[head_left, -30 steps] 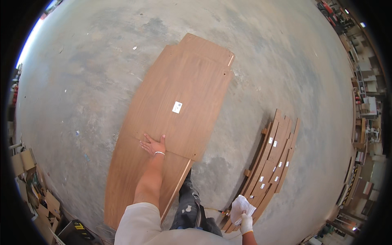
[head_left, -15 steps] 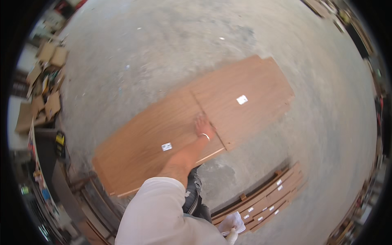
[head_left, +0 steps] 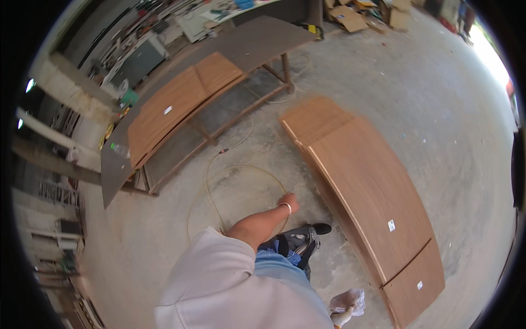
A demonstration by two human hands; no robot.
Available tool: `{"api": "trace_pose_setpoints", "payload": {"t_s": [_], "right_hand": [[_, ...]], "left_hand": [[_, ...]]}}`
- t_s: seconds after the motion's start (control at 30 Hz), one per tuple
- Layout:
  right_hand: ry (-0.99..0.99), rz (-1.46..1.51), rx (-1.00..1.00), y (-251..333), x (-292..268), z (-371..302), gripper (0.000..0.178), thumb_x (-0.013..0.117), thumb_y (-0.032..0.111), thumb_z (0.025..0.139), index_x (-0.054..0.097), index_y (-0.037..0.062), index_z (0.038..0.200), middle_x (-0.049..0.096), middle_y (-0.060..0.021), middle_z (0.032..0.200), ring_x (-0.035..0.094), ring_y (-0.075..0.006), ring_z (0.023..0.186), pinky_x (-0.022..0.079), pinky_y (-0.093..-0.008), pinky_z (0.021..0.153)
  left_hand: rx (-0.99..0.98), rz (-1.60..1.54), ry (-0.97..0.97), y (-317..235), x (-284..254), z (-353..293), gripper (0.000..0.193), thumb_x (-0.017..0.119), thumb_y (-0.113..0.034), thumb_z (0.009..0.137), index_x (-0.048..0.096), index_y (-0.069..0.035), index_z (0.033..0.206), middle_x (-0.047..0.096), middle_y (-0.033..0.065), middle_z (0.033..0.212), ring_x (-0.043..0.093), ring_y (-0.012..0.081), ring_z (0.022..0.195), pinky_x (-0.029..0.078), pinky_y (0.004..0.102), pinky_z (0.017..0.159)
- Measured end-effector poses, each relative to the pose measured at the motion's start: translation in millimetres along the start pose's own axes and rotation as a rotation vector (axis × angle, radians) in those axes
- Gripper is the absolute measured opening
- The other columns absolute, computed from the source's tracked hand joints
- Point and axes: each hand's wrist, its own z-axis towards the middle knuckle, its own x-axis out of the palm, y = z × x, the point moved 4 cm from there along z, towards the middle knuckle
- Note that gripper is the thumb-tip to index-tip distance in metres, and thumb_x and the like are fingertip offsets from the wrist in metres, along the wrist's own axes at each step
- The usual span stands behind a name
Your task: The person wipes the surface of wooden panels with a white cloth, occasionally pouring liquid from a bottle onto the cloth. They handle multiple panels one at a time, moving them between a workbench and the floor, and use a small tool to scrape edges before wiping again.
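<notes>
The bare left hand [head_left: 291,202] — curled into a loose fist — hangs near the brown boards [head_left: 372,181], while the gloved right hand [head_left: 342,317] grips a crumpled white cloth [head_left: 349,300].

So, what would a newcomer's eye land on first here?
Probably the big brown panels, which fill much of the picture's right half. Next might come the dark table at upper left, with smaller brown boards on top. After that, perhaps the crumpled white bundle in the gloved right grip, near the bottom edge.
</notes>
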Motion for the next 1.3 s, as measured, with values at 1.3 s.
{"api": "trace_pose_setpoints", "payload": {"t_s": [1.3], "right_hand": [[1.335,-1.684,-1.656,-562.6,1100.7,-448.3,0.056,0.062,0.023,0.087,0.061,0.0118,0.142,0.043,-0.0163,0.160,0.028,-0.0404,0.152,0.015,-0.0546,0.128]], "left_hand": [[-0.379,-0.008,-0.847,683.5,-577.9,177.3,0.062,0.059,-0.023,0.097,0.042,-0.005,0.154,0.029,0.0208,0.167,0.022,0.0426,0.155,0.015,0.0562,0.127]]}}
